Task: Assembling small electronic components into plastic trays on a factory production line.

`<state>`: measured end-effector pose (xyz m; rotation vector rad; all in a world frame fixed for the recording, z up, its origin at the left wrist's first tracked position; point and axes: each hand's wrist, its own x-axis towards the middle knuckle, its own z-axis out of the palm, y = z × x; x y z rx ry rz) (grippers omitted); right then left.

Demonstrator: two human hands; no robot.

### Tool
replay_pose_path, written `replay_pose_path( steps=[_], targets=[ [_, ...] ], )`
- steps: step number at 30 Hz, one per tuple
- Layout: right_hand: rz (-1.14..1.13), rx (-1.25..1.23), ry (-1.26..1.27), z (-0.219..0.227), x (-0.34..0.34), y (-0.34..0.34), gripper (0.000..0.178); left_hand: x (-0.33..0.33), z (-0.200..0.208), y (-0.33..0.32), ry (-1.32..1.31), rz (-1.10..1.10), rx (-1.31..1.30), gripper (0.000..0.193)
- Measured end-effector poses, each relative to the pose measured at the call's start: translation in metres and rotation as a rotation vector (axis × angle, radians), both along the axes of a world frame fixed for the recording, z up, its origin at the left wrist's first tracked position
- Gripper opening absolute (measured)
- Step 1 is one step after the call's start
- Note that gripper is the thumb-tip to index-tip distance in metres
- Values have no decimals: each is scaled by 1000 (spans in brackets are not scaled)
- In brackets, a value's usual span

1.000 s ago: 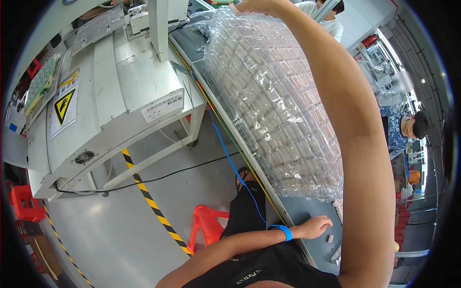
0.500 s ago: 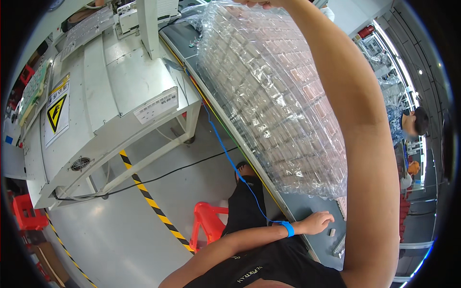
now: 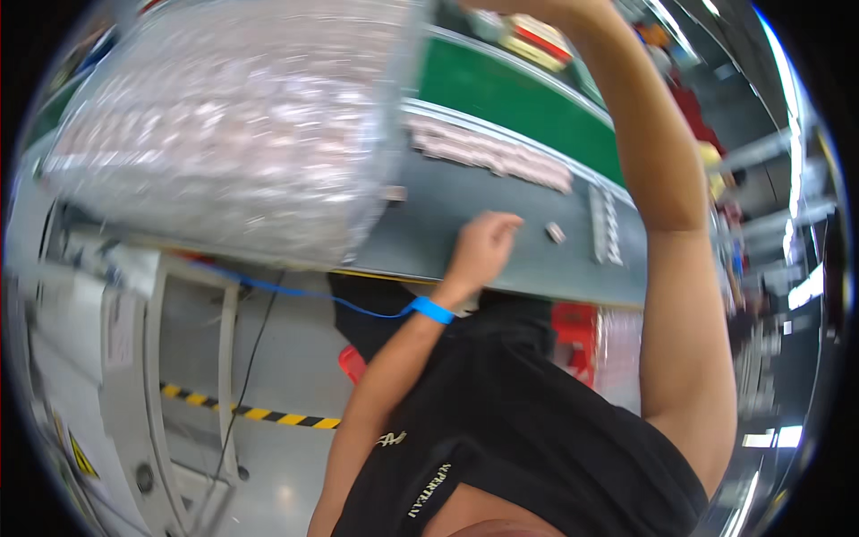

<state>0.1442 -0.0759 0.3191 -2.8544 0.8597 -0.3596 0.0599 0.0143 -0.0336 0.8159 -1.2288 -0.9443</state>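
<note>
My left hand point(image 3: 488, 246), with a blue wrist strap point(image 3: 432, 310) on it, is over the grey worktop point(image 3: 429, 219) near its front edge. Its fingers are curled together, and whatever they may hold is hidden. To its right lies a small light block point(image 3: 556, 233). My right arm reaches up and across, and the right hand point(image 3: 537, 7) is cut off by the upper edge, its fingers blurred. A large stack of pinkish pieces in clear plastic point(image 3: 224, 134) stands at the left. Another small block point(image 3: 394, 193) lies beside it.
A row of pale pinkish pieces point(image 3: 492, 157) lies along the worktop's back, before a green strip point(image 3: 514, 98). At the right is a light toothed strip point(image 3: 605, 224). A blue cord point(image 3: 304, 292) runs left from the strap. Red bins point(image 3: 573, 340) show below the worktop.
The whole view has swung to the right, so the wrapped stack now sits at the left and more worktop shows. My left hand is still by the worktop's front; my right arm stays raised.
</note>
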Motion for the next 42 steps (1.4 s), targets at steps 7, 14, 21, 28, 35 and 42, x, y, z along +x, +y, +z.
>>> replay_pose_path(
  steps=[7,14,21,28,35,42],
  targets=[
    [-629,-5,-154,-125,-365,-42,31,-12,10,6,-41,-87,148,22],
    [-785,508,-386,-248,-413,57,34,-58,37,0,-489,-102,109,24],
    [-570,242,-391,-299,-367,69,44,-61,32,-18,-563,-11,134,25],
    [-689,221,-551,-308,-369,52,38,-31,25,-33,-773,234,-9,21],
    [-961,-121,-533,-323,-388,-3,32,-24,19,-32,-693,232,77,19],
    [-929,27,-505,-331,-386,-18,30,-22,16,-30,-670,239,25,19]
  ],
)
